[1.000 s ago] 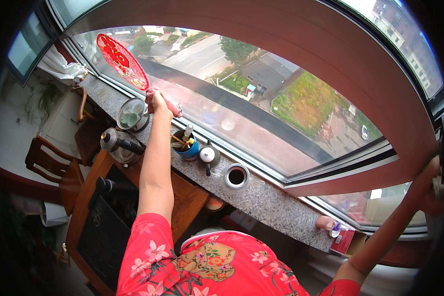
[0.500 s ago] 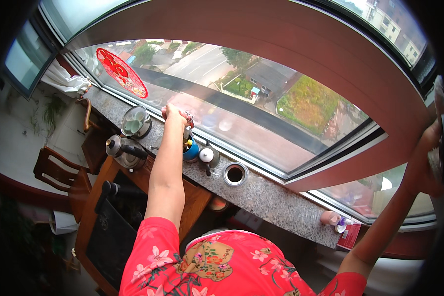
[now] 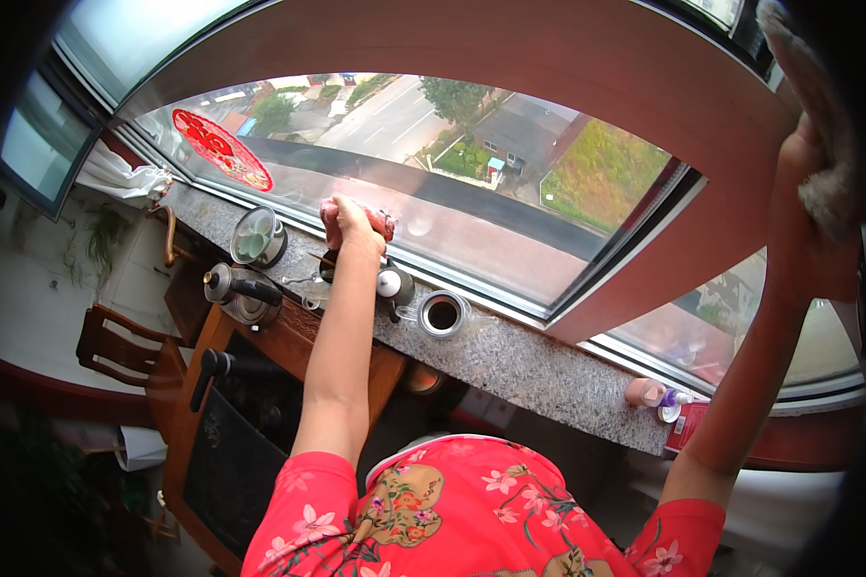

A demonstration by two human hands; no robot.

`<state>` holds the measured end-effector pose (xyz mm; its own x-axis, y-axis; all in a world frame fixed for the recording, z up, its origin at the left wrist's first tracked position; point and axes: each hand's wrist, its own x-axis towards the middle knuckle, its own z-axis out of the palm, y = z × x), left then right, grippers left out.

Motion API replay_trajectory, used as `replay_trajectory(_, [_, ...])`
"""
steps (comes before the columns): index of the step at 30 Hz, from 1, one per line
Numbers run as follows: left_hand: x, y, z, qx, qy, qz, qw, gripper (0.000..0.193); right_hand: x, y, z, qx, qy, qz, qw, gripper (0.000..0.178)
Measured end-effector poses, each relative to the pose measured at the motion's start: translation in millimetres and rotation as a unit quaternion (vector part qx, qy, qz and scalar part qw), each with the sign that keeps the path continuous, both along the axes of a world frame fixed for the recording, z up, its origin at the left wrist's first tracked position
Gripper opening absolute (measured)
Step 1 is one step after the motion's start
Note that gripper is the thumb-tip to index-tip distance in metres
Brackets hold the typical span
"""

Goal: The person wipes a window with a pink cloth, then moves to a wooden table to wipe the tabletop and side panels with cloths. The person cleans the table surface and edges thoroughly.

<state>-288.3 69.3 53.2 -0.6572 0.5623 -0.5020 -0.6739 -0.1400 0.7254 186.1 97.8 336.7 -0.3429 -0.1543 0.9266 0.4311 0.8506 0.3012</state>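
Observation:
My left hand (image 3: 358, 231) is stretched out low at the window pane, its fingers closed round a crumpled dull-red cloth (image 3: 331, 223). Just below that hand, on the sill, stand a dark pot with a white lid (image 3: 389, 283) and an open jar of dark contents (image 3: 444, 314). At the far right my right hand (image 3: 806, 216) is raised against the window frame, closed on a fluffy greyish cloth (image 3: 827, 200). The dark rim of the picture hides part of that hand and cloth. A red round paper decoration (image 3: 222, 150) sticks to the glass, left of my left hand.
On the granite sill (image 3: 529, 365) stand a glass-lidded pot (image 3: 258, 237) and, to the right, a pink jar (image 3: 645, 392) beside a red box (image 3: 685, 423). A metal kettle (image 3: 245, 293) is on the wooden table, near a chair (image 3: 130, 341). An open window sash (image 3: 50, 144) juts in at left.
My left hand has shifted slightly right along the glass, and more of the red cloth shows. My right hand has moved upward and a little left with the fluffy cloth. The view has tilted slightly.

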Motion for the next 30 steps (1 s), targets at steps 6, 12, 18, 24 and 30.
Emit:
replay_trajectory(6, [54.0, 0.7, -13.4, 0.0, -0.019, 0.018, 1.0, 0.029, 24.8, 12.4, -14.2, -0.176, 0.021, 0.103, 0.979, 0.02])
replay_trajectory(12, [134.6, -8.0, -53.1, 0.026, 0.024, -0.043, 0.998, 0.008, 31.4, 10.9, -11.6, -0.221, -0.025, 0.089, 0.971, 0.019])
replay_trajectory(18, [237.4, -47.8, -24.3, 0.1, 0.05, -0.152, 0.982, 0.037, 0.6, -27.3, 17.5, -0.088, -0.084, -0.013, 0.993, 0.036])
replay_trajectory(24, [242.1, -80.2, 23.7, 0.179, -0.027, -0.247, 0.952, 0.03, -54.4, -48.2, 8.8, 0.08, 0.048, -0.171, 0.981, 0.033])
replay_trajectory(30, [130.9, -66.7, 57.8, 0.263, -0.046, -0.143, 0.953, 0.013, -61.1, -47.3, 13.2, 0.172, 0.059, -0.13, 0.975, 0.027])
